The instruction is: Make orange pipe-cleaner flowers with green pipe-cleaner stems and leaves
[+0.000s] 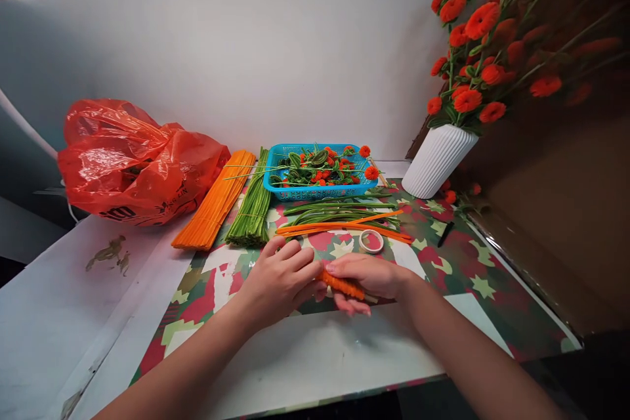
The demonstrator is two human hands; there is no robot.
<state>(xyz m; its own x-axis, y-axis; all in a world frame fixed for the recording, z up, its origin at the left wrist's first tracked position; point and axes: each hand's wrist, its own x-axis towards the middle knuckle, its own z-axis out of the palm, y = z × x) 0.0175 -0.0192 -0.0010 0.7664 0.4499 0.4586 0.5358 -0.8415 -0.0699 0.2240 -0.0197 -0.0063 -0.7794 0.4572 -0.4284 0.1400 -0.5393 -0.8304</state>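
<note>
Over the front of the table, my left hand [285, 279] and my right hand [377, 275] meet at an orange pipe cleaner [345, 285] bent into a row of tight loops. Its left end is pinched in my left fingers. My right thumb lies over the loops, with the other fingers beneath. A thin pale stick end shows past the loops at the right. Just behind my hands lie loose orange pipe cleaners [339, 226], a roll of tape [371, 241] and loose green pipe cleaners [335, 211].
Bundles of orange [216, 200] and green pipe cleaners [249, 210] lie at the left, beside a red plastic bag [142, 164]. A blue basket [319, 193] holds orange flowers and green leaves. At the right stands a white vase [438, 161] of orange flowers [467, 100].
</note>
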